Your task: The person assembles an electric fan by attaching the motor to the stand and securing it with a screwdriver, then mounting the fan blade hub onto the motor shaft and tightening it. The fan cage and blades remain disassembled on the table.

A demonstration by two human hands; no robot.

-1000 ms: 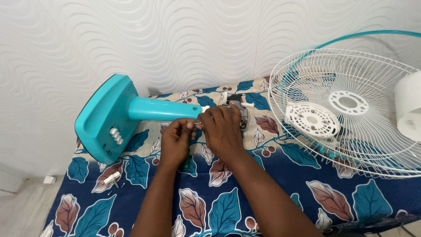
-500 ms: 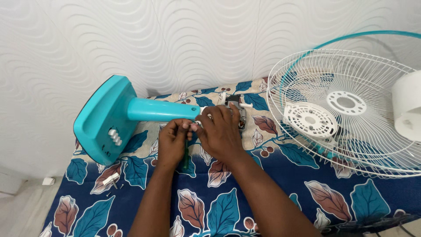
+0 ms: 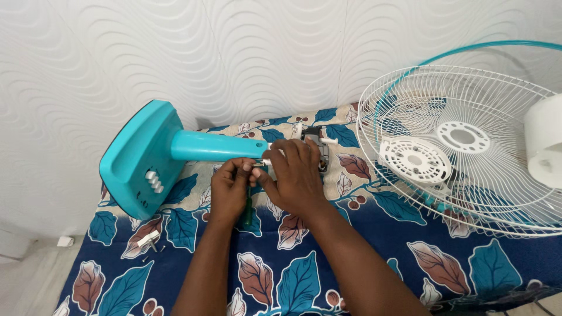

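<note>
A teal fan stand (image 3: 199,146) lies on its side on the leaf-print cloth (image 3: 304,275), its square base (image 3: 137,158) at the left. The pole runs right to the bare fan motor (image 3: 313,137). My left hand (image 3: 229,190) is closed around a green-handled screwdriver (image 3: 249,215); its handle sticks out below the fist and its silver shaft (image 3: 260,164) points at the pole's end. My right hand (image 3: 295,178) lies over the motor and grips it at the joint, hiding most of it. Both hands touch at the shaft.
Two white wire fan guards (image 3: 468,146) with a teal rim lean at the right, one with a round white hub (image 3: 414,159). A white housing (image 3: 544,149) sits at the far right edge. A small white clip and loose screws (image 3: 149,240) lie near the base. A patterned white wall stands behind.
My hands have drawn slightly closer together at the pole's end, and my left fingers have shifted on the shaft. The fan stand and guards have not moved.
</note>
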